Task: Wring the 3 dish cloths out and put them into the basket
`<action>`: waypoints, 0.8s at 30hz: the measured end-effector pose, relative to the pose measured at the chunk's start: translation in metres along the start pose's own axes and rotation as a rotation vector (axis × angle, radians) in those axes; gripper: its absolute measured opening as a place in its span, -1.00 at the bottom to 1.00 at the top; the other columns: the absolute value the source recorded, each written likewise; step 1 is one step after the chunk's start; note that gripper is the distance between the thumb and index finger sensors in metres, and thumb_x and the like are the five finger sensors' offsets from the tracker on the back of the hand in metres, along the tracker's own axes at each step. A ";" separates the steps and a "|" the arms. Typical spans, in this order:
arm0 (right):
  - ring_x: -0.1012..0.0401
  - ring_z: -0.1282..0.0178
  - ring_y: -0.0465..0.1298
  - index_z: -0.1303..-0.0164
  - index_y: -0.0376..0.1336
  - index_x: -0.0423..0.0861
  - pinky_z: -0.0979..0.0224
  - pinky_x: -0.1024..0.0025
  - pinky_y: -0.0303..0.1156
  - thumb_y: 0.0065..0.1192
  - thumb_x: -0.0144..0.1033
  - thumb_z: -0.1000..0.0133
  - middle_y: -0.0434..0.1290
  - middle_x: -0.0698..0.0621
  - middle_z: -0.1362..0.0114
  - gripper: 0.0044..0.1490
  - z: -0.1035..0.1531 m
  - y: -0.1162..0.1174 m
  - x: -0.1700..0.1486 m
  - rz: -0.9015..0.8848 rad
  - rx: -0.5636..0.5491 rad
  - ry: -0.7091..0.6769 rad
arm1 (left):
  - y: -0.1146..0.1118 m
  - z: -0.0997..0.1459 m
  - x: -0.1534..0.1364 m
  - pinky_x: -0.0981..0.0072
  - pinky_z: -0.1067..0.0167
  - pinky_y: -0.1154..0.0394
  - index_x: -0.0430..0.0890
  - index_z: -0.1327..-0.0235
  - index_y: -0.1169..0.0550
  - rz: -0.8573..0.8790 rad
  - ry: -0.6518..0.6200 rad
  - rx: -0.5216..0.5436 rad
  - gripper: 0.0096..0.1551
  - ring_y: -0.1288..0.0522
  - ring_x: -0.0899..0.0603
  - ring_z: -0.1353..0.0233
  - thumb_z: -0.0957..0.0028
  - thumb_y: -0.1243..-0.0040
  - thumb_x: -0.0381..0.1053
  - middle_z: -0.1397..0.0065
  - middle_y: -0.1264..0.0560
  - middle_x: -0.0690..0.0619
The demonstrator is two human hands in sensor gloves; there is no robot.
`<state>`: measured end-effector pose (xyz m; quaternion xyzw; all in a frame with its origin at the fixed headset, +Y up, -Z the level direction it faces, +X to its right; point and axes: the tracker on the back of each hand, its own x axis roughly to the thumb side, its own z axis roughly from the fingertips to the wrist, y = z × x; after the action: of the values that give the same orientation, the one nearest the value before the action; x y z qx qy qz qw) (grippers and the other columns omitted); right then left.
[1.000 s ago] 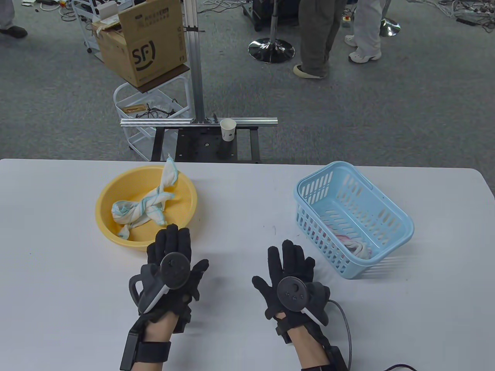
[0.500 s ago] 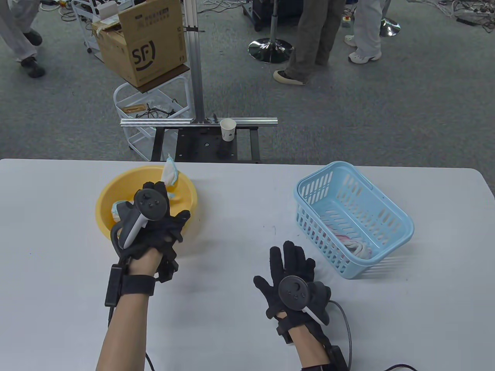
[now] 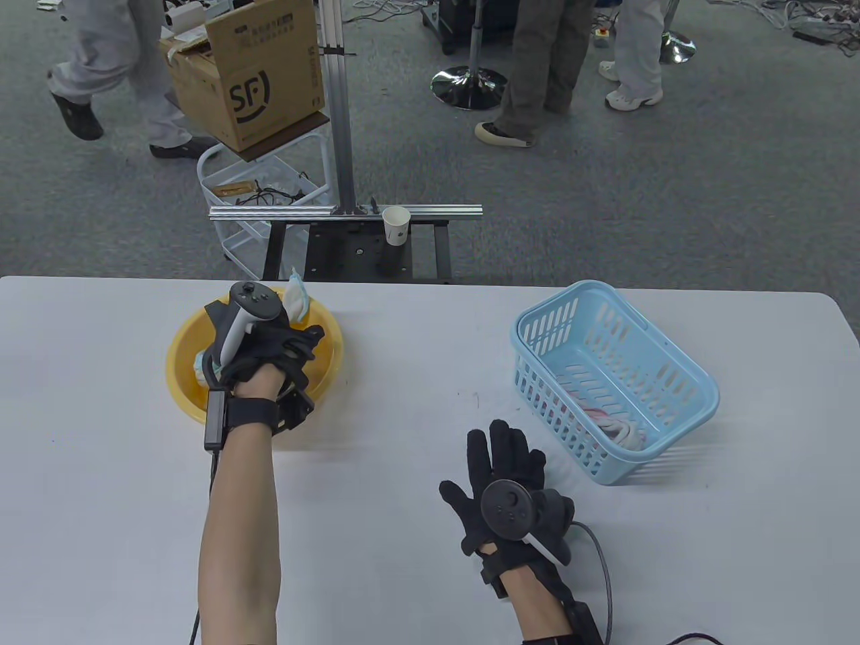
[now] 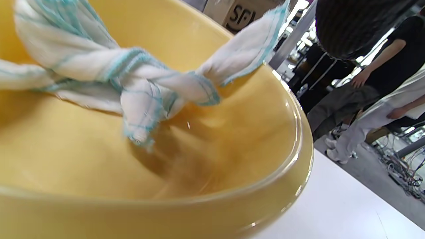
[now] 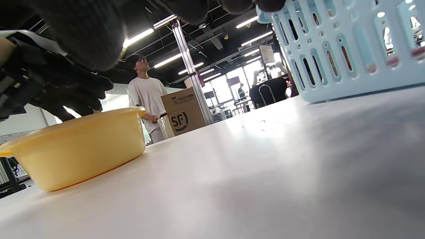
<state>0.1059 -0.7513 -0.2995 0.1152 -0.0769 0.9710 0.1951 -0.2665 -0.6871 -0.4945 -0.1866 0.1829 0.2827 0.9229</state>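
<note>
A twisted white dish cloth with teal edging [image 4: 139, 76] lies in the yellow bowl [image 3: 181, 336], and one end [image 3: 297, 300] hangs over the far rim. My left hand [image 3: 289, 342] hangs over the bowl with its fingers pointing down inside, mostly hidden under the tracker. In the left wrist view one dark fingertip [image 4: 348, 26] hovers above the cloth, apart from it. My right hand [image 3: 500, 460] lies flat on the table, fingers spread, holding nothing, just left of the light blue basket [image 3: 578, 290]. A pink-and-white cloth [image 3: 621, 426] lies in the basket's near corner.
The white table [image 3: 403, 416] runs from the bowl [image 5: 83, 146] to the basket [image 5: 348, 49]. Behind its far edge a paper cup [image 3: 396, 225] stands on a metal rail, with a cardboard box [image 3: 248, 74] on a cart. People walk on the floor beyond.
My left hand left the table in front of the bowl, went forward and dipped into the bowl over the cloth. The right hand stayed where it was.
</note>
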 end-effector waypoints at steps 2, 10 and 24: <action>-0.25 -0.72 -0.14 -0.64 -0.17 -0.03 -0.54 -0.44 -0.13 0.19 0.33 -0.13 -0.21 -0.21 -0.73 0.10 0.000 -0.001 -0.002 -0.006 -0.005 0.007 | -0.002 -0.011 0.003 -0.20 -0.62 0.11 0.18 -0.58 0.31 0.027 0.008 -0.042 0.30 0.26 -0.15 -0.76 0.07 -0.20 0.49 -0.70 0.28 0.17; -0.26 -0.71 -0.11 -0.64 -0.16 -0.04 -0.54 -0.45 -0.12 0.20 0.32 -0.14 -0.20 -0.22 -0.73 0.09 0.000 0.003 -0.009 -0.026 0.026 0.041 | -0.009 -0.043 0.013 -0.20 -0.62 0.16 0.18 -0.49 0.46 0.134 0.029 -0.091 0.34 0.37 -0.14 -0.74 0.03 -0.15 0.50 -0.66 0.42 0.16; -0.27 -0.70 -0.06 -0.64 -0.14 -0.05 -0.53 -0.45 -0.08 0.20 0.29 -0.14 -0.18 -0.23 -0.73 0.07 0.000 0.004 -0.012 -0.050 0.042 0.057 | -0.025 -0.038 0.030 -0.22 -0.62 0.08 0.24 -0.55 0.31 0.075 -0.005 -0.085 0.23 0.04 -0.15 -0.74 -0.01 -0.26 0.30 -0.68 0.08 0.23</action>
<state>0.1154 -0.7595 -0.3031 0.0934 -0.0477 0.9701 0.2187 -0.2370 -0.7100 -0.5348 -0.2179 0.1755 0.3251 0.9033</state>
